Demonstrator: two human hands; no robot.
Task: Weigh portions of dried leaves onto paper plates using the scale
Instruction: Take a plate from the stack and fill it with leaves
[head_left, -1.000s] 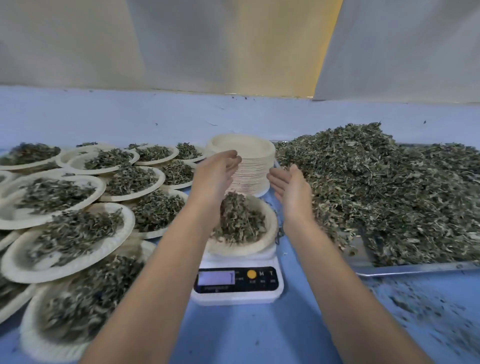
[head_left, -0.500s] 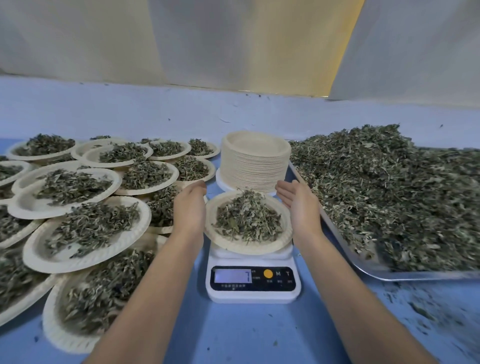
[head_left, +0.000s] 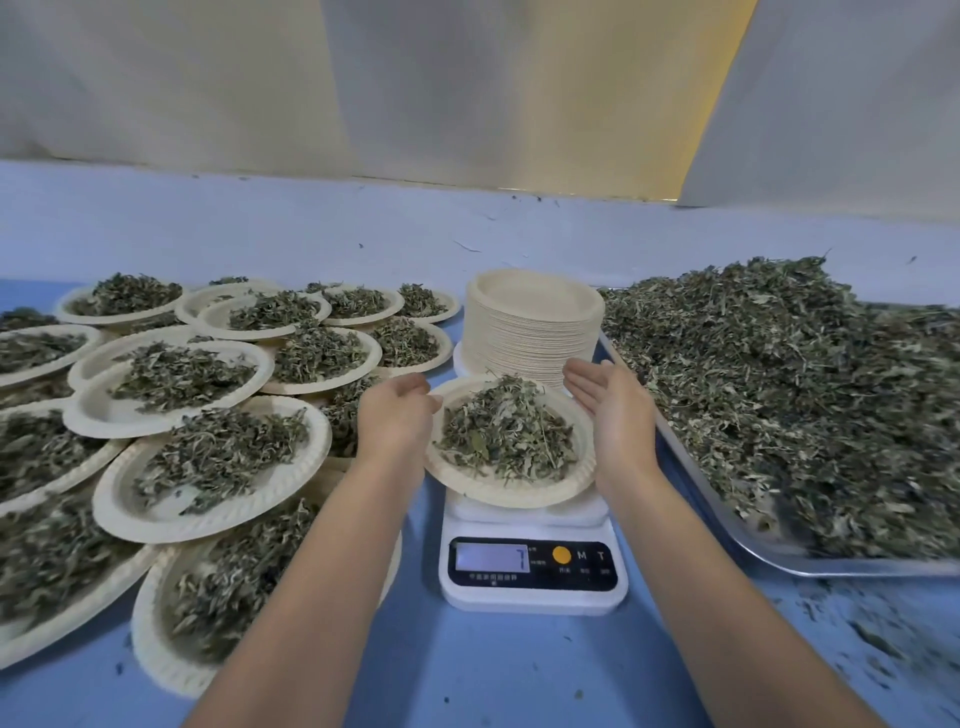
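Over blue table (head_left: 519, 675), right hand (head_left: 618, 421) is open beside the plate (head_left: 519, 496); left hand (head_left: 397, 421) curled, grip unclear.

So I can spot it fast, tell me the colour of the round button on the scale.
The round button is orange-yellow, on the scale; head view.

Left hand (head_left: 397, 418) and right hand (head_left: 618, 415) flank the paper plate (head_left: 514, 496) of dried leaves (head_left: 506, 431) – over the scale (head_left: 532, 597)

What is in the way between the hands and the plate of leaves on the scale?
Nothing visible. The left hand is right at the left rim of the plate on the scale, and the open right hand is just beside its right rim.
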